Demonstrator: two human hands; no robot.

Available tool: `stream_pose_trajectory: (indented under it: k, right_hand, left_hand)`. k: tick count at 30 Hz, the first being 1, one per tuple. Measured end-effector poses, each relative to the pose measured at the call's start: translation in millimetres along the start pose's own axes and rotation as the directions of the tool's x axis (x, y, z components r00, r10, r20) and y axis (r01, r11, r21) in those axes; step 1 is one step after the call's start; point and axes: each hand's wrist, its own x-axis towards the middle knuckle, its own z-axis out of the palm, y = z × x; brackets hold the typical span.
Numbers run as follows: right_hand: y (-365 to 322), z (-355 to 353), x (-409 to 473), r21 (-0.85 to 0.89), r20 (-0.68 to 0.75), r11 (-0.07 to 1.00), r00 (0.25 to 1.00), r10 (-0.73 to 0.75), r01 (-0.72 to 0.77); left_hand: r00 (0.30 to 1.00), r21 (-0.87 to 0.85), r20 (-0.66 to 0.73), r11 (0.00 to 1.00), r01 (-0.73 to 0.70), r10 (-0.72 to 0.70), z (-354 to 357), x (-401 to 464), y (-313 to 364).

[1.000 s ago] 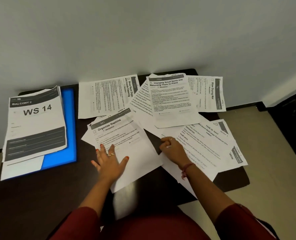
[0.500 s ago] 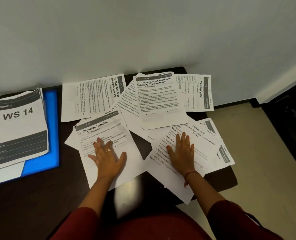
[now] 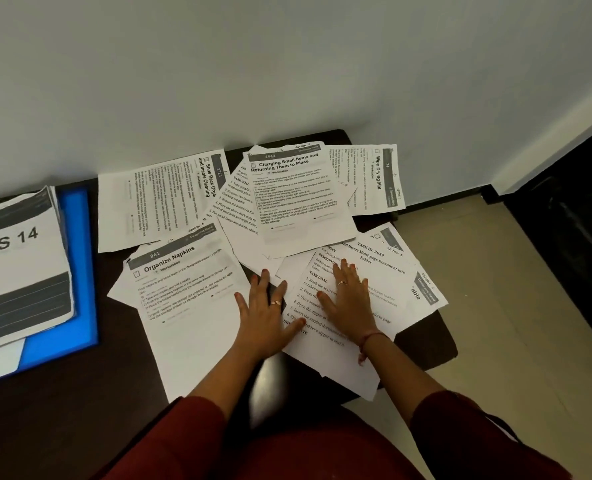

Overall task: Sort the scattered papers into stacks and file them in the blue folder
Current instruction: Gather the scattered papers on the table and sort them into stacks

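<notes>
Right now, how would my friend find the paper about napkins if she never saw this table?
Start at the dark table and find the blue folder at its left side. Just right of the folder, in front of the sideways shoe rack sheet, lies the napkin paper, with the left hand resting at its right edge. It alone has "Organize Napkins" and the number 961 printed at its top.

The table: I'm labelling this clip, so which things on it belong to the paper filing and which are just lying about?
Belongs to the job:
scattered papers
Organize Napkins sheet
blue folder
WS 14 stack lying on the folder
left hand and right hand, flat on the sheets

Just lying about:
nothing loose; only the dark table, wall and floor
</notes>
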Motion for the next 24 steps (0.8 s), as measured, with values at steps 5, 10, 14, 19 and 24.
stream_pose_trajectory:
  k: [5,10,14,19,24]
  right_hand:
    - [-10.2,-36.4,26.1,0.6,-0.222,0.788,0.918,0.328,-0.136]
    - [1.2,-76.3,82.8,0.876,0.043,0.377,0.826,0.562,-0.302]
    - [-0.3,-89.6,105.4,0.958,0.25,-0.02,0.806,0.536,-0.285]
    - [-6.6,-97.3,124.2,0.961,0.235,-0.02,0.781,0.579,-0.275]
    - [-6.3,-106.9,139.2,0.965,0.162,0.05,0.736,0.657,-0.257]
  left_hand:
    - [0.996,0.077,0.083,0.996,-0.035,0.028,1.3,5.5,6.2]
    - [0.998,0.066,0.052,0.998,0.017,-0.021,-7.3,17.8,7.4]
    - [0.999,0.038,0.037,0.999,0.028,-0.029,-18.4,32.8,6.5]
    - [0.996,0.038,0.07,0.998,0.052,-0.055,-26.7,54.2,5.8]
    - [0.987,0.052,0.134,0.995,0.085,-0.091,-23.0,67.1,5.5]
